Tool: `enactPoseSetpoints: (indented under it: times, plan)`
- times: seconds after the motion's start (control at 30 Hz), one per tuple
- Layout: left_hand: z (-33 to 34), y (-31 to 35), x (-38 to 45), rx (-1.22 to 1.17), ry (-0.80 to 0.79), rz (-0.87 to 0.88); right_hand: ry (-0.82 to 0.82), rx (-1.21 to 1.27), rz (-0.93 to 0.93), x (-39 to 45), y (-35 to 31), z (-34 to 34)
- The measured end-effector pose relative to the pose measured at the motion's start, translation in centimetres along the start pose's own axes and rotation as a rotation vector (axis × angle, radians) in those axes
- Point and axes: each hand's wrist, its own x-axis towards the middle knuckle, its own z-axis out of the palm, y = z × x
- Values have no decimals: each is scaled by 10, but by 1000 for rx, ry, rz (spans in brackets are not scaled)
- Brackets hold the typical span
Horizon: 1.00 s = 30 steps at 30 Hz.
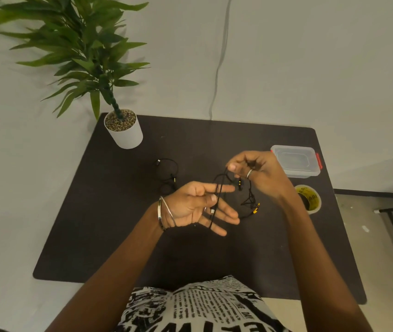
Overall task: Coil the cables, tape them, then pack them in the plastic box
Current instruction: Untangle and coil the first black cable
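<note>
A thin black cable with yellow-and-black ends (250, 202) hangs in the air above the dark table (109, 212). It loops around the spread fingers of my left hand (198, 207), palm up. My right hand (255, 171), just right of and above it, pinches the same cable between thumb and fingers. The loose tail dangles between the hands. A second black cable (166, 174) lies in a loose loop on the table, left of the hands. A clear plastic box (296, 161) with red clips stands closed at the right. A yellow tape roll (309, 198) lies below it.
A potted plant in a white pot (125, 130) stands at the table's far left corner. A grey cord (219, 58) runs down the wall behind. The table's right edge is close to the box and the tape roll.
</note>
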Motion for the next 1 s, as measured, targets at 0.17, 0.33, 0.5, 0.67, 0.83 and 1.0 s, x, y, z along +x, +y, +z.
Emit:
enactPoseSetpoints:
  times: [0.17,0.33,0.5,0.67,0.83,1.0]
  plan:
    - [5,3,4,-38,-150,44,-12,31,43,5,17,3]
    - [4,15,5,-100,138,192,-115,-65,146,-16,46,39]
    - [-11,20,3,87,528,195,-397,-118,228,-51,43,66]
    - [-10,-2,0,469,554,-37,-327,-394,89,-49,14,29]
    - [1,-13,-1,440,217,-149,-185,-307,72,-29,2,-5]
    - [5,-12,0,22,-70,-96,-71,-18,133,-18,18,-8]
